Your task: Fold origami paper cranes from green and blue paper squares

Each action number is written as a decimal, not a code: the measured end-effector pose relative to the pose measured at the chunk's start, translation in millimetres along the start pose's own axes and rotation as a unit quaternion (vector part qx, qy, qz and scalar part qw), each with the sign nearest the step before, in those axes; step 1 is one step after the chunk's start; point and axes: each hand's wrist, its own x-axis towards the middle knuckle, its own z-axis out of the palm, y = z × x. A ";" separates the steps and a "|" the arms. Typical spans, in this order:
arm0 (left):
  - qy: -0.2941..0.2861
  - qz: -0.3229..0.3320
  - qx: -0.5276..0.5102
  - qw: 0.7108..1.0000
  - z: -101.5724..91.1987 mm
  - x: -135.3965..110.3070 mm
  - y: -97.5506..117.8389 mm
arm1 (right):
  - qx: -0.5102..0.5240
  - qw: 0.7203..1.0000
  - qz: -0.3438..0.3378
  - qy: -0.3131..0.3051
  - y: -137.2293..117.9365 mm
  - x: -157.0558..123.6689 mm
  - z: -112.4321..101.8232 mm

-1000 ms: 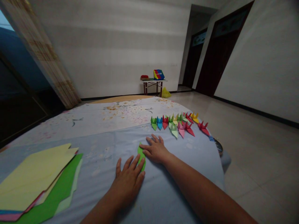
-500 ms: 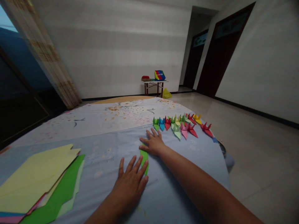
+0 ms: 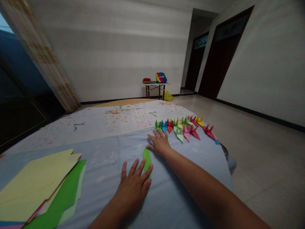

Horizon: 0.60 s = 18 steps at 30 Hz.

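Note:
A narrow folded strip of green paper [image 3: 147, 158] lies on the blue cloth [image 3: 105, 178] between my two hands. My left hand [image 3: 134, 183] rests flat with fingers spread, its fingertips on the near end of the paper and covering part of it. Beyond the far end is my right hand [image 3: 160, 143], fingers stretched out, with the thumb beside the paper's tip; whether it touches is hard to tell. Just past my right fingertips, several folded paper cranes [image 3: 178, 132] in green, blue, red, pink and yellow stand in rows.
At the left lies a stack of coloured paper sheets [image 3: 40, 181], yellow on top, green below. A floral cloth [image 3: 128, 116] covers the table's far part. Against the back wall stands a small table [image 3: 156, 84] with a colourful box [image 3: 161, 77] on it.
My right hand has shifted slightly right and away from me, uncovering the far tip of the green paper. My left hand stays in nearly the same place.

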 end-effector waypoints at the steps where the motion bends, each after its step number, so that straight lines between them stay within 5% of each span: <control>1: 0.001 -0.001 -0.003 1.000 -0.4 -0.2 -0.4 | 0.005 1.000 0.015 0.023 0.2 0.7 -1.3; 4: 0.006 0.010 -0.013 1.000 -0.6 -1.9 -2.7 | 0.062 0.997 0.022 0.038 -0.9 -5.1 -5.0; 8: 0.013 0.050 -0.021 0.998 0.7 -4.6 -7.0 | 0.137 0.988 -0.056 0.033 -1.5 -24.9 -1.3; 18: 0.061 0.064 0.017 0.996 6.0 -8.9 -6.0 | 0.153 0.986 -0.061 0.026 0.4 -33.5 1.5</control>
